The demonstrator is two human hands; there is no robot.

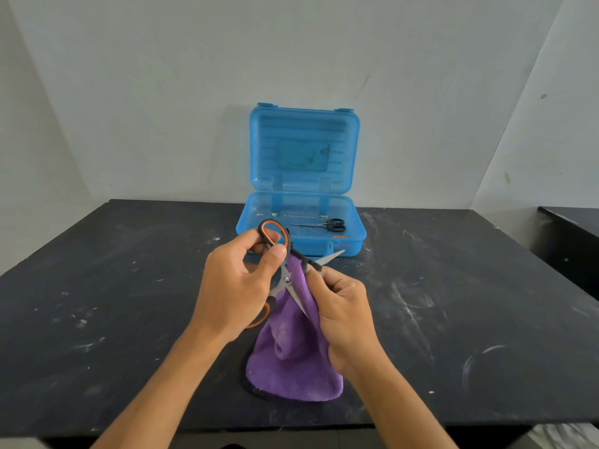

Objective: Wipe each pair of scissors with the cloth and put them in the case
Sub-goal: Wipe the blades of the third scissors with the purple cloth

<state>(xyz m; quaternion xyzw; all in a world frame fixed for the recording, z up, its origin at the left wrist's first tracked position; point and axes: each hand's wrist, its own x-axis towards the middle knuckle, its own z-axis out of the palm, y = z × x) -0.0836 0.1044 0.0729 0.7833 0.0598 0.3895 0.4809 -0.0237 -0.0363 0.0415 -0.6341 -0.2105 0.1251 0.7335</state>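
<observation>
- Where the black table (129, 319) meets the wall, a blue case (301, 234) stands open, with small black scissors (327, 224) lying inside.
- The purple cloth (293, 367) hangs from the right hand (343, 312), which pinches it around one blade.
- The left hand (233, 286) grips the orange-handled scissors (285, 280), blades spread apart.

We are seeing a translucent blue case (299, 236) holding black-handled scissors (330, 224), sitting on a black table (129, 286) streaked with white scuffs. We are also seeing orange-and-black-handled scissors (287, 280) with silver blades, lying against a purple cloth (296, 358) edged in black.
</observation>
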